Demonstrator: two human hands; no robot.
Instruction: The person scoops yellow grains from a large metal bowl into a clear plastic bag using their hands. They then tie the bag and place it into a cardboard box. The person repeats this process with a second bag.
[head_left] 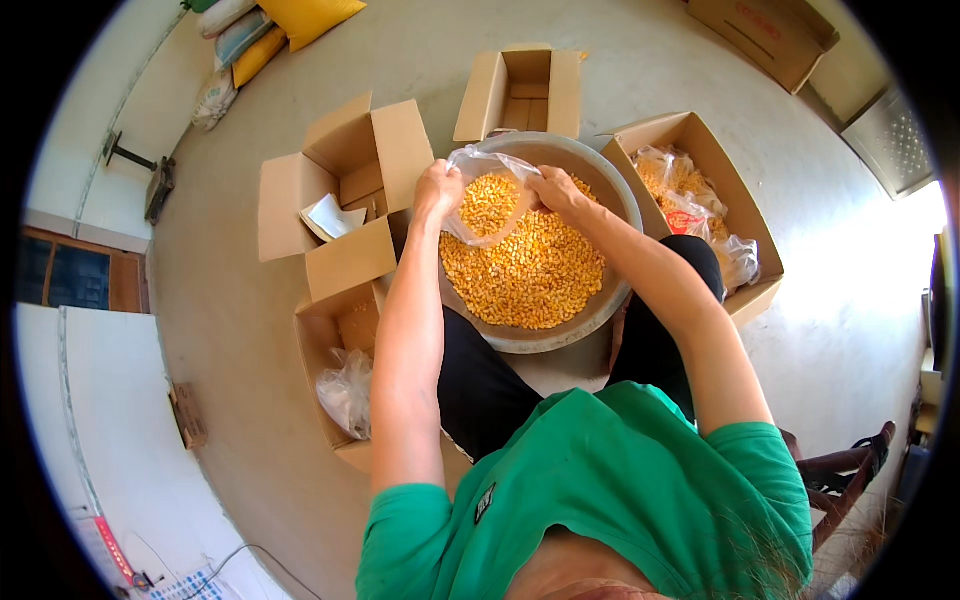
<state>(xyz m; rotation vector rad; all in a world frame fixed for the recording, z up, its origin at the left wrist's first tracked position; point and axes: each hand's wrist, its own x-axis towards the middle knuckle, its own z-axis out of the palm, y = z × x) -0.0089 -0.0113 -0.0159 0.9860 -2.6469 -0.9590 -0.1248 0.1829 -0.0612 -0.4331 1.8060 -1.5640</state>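
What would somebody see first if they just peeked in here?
Probably the bright yellow corn kernels in the big round grey metal basin before the person. Over it, the left hand and right hand hold open a clear plastic bag. Open brown cardboard boxes stand left, right and beyond the basin.

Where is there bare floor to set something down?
Bare floor lies left of the two left-hand boxes, toward the wall; also right of the box of bags. Around the basin it's crowded: boxes on three sides, legs on the near one.
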